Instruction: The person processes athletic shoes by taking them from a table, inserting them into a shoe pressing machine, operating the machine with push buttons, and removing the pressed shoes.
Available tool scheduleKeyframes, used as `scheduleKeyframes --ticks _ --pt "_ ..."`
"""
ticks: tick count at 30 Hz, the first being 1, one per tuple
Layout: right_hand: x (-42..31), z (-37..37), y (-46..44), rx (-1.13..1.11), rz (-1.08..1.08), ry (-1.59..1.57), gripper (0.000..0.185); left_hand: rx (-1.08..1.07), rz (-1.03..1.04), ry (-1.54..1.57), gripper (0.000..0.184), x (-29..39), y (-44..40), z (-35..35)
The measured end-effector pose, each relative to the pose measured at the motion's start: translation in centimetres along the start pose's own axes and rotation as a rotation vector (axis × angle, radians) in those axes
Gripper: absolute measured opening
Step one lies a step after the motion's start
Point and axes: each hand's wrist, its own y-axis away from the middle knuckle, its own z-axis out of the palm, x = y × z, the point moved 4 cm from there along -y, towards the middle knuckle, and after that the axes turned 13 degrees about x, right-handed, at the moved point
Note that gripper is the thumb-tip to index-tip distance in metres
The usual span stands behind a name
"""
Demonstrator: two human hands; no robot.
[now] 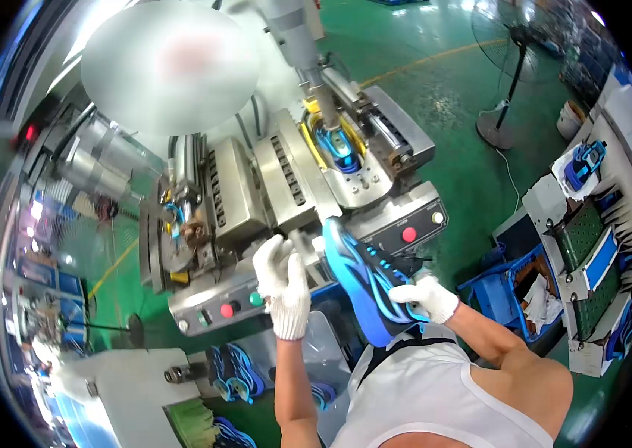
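Head view: the right hand in a white knit glove grips a blue-and-purple running shoe before a grey steel machine.
The left hand in a white knit glove, fingers parted, holds nothing visible beside a round green button. Gripped by one hand along its side, the shoe could twist or slip if that hold loosens; a dropping left hand might press the button by accident.

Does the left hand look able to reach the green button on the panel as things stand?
Probably yes: the gloved left hand looks empty and appears close beside the green button, with nothing visible between them.
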Motion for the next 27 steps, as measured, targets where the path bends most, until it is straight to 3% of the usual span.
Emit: scheduleKeyframes --ticks 1,4,6,8,10,11,13,15,16,18,19,20,22,23,24,26,27 --pt "-0.7 -1.8 -0.2 0.042 -0.019 -0.106 0.033 -0.035 -0.103 0.026 0.038 -1.9 -1.4 3.2" --pt "-3.2 -5.7 -0.7 0.168 -0.142 -0.33 0.037 -0.152 0.027 -0.149 0.043 -7.0 -5.6 13.3" --pt "-4.8 -7.5 -0.5 0.245 -0.221 -0.33 0.055 -0.157 0.033 -0.283 0.054 -12.6 -8.9 19.8" --pt "-6.1 -9.5 -0.1 0.31 -0.209 -0.303 0.057 -0.158 -0.119 -0.467 0.072 -12.8 -11.2 25.0" --pt "-5.3 -11.7 -0.7 0.337 -0.219 -0.277 0.067 -0.087 -0.093 -0.554 0.081 -17.5 -13.7 29.7" --pt "-4.8 -12.1 -0.3 0.365 -0.232 -0.24 0.068 -0.093 -0.182 -0.591 0.08 -18.3 -14.5 30.8" --pt "-7.0 -12.5 0.0 0.403 -0.309 -0.159 0.071 -0.083 -0.029 -0.61 0.075 -23.1 -15.6 34.0" --pt "-5.5 -13.6 0.0 0.476 -0.221 -0.041 0.07 -0.042 0.108 -0.732 0.075 -26.3 -16.2 34.6" --pt "-5.4 -13.7 -0.3 0.477 -0.178 -0.074 0.067 -0.116 0.07 -0.739 0.089 -27.6 -16.0 34.5" --pt "-5.2 -13.8 -0.7 0.482 -0.092 -0.139 0.062 -0.229 -0.257 -0.702 0.087 -20.8 -16.7 32.8" --pt "-5.6 -13.6 -1.1 0.491 -0.049 -0.223 0.06 -0.165 -0.186 -0.538 0.082 -22.8 -17.9 31.4" --pt "-5.6 -13.4 -1.7 0.497 -0.053 -0.228 0.048 -0.157 -0.238 -0.54 0.063 -20.6 -18.7 30.2" --pt "-5.5 -13.2 -3.2 0.518 -0.12 -0.155 0.027 -0.203 -0.484 -0.092 0.042 -21.1 -19.9 28.0" --pt "-5.8 -13.0 -3.8 0.53 -0.161 -0.106 0.018 -0.151 -0.631 0.149 0.029 -19.4 -18.9 26.9" --pt "-7.1 -12.4 -4.3 0.576 -0.213 0.02 0.016 -0.168 -0.473 -0.012 0.028 -16.7 -18.4 25.0" --pt "-10.2 -10.5 -5.4 0.515 -0.653 0.41 0.023 -0.214 -0.282 -0.242 0.04 -11.5 -15.8 20.2" --pt "-11.6 -9.5 -5.7 0.527 -0.879 0.575 0.028 -0.168 -0.314 -0.066 0.044 -11.0 -13.8 17.9"
